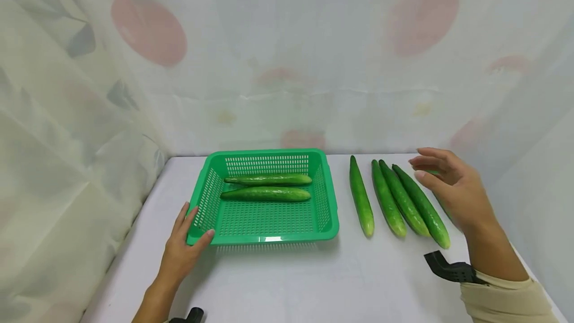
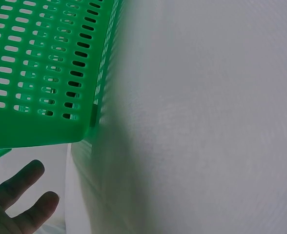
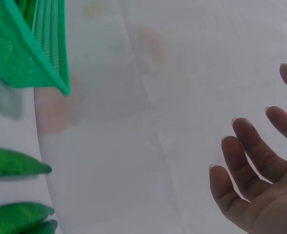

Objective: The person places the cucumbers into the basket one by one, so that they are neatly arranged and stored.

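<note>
A green plastic basket [image 1: 278, 239] with slotted walls stands on the white table, two cucumbers [image 1: 265, 194] lying crosswise inside it. My left hand [image 1: 179, 253] is at the basket's near left corner, fingers along the side wall and thumb at the front rim. In the left wrist view, two fingers [image 2: 36, 209] show spread below the basket wall. To the basket's right, several cucumbers [image 1: 389, 198] lie lengthwise on the table. Above the rightmost ones hovers my right hand [image 1: 462, 193], fingers loosely bent and nothing between them; it partly hides one cucumber. The right wrist view shows these fingers [image 3: 246, 161] apart.
White cloth with faded fruit prints [image 1: 287, 64] hangs as a wall behind the table [image 1: 287, 283]. Similar sheets enclose the left [image 1: 63, 163] and right sides. A dark strap [image 1: 453, 267] sits at my right wrist.
</note>
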`<state>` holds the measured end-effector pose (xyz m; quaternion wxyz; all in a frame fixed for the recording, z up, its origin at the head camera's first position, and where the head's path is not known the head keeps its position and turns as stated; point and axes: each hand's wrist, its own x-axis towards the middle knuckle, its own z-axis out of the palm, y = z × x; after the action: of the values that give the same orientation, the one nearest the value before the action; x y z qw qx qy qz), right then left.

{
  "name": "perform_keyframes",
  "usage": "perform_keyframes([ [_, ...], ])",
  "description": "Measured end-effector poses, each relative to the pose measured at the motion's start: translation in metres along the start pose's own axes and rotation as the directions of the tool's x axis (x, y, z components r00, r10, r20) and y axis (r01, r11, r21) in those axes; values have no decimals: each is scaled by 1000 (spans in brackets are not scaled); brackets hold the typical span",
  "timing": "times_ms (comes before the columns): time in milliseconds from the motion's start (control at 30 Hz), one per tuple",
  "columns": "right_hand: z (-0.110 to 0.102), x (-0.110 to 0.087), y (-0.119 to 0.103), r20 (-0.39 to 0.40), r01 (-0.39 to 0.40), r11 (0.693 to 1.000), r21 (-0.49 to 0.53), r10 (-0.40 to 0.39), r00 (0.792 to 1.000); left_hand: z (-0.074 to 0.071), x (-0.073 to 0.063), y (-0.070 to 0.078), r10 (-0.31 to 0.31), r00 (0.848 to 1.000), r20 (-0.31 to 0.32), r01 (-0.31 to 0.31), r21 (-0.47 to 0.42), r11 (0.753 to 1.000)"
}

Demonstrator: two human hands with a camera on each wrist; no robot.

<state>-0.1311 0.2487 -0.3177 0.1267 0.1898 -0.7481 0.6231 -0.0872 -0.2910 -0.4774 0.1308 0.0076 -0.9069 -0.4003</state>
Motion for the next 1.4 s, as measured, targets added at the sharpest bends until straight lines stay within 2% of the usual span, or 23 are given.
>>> perform_keyframes([
  [333,-25,-8,20,-56,41,990,137,-33,998,0,-1,3,0,1000,-2,0,-12,1000],
  [500,-37,-13,26,-104,38,991,126,-25,994,1,-1,3,-5,1000,1,5,-11,1000],
  [633,-48,-16,36,-178,-5,993,116,26,984,1,-1,3,-2,1000,-1,2,-7,1000],
  [733,-57,-18,45,-240,-62,995,79,80,967,0,-1,3,2,1000,-1,-2,-6,1000],
  [900,-69,-22,61,-329,-193,979,-67,161,931,0,-1,3,2,1000,-1,-2,-5,1000],
  [1167,-84,-32,88,-417,-278,961,10,257,872,0,-1,4,-1,1000,-1,1,-13,1000],
  [1300,-91,-36,99,-432,-309,947,91,317,844,0,-1,3,-1,1000,-3,1,-11,1000],
  [1400,-95,-38,108,-440,-360,927,103,367,820,1,-1,3,1,1000,-6,-1,-12,1000],
])
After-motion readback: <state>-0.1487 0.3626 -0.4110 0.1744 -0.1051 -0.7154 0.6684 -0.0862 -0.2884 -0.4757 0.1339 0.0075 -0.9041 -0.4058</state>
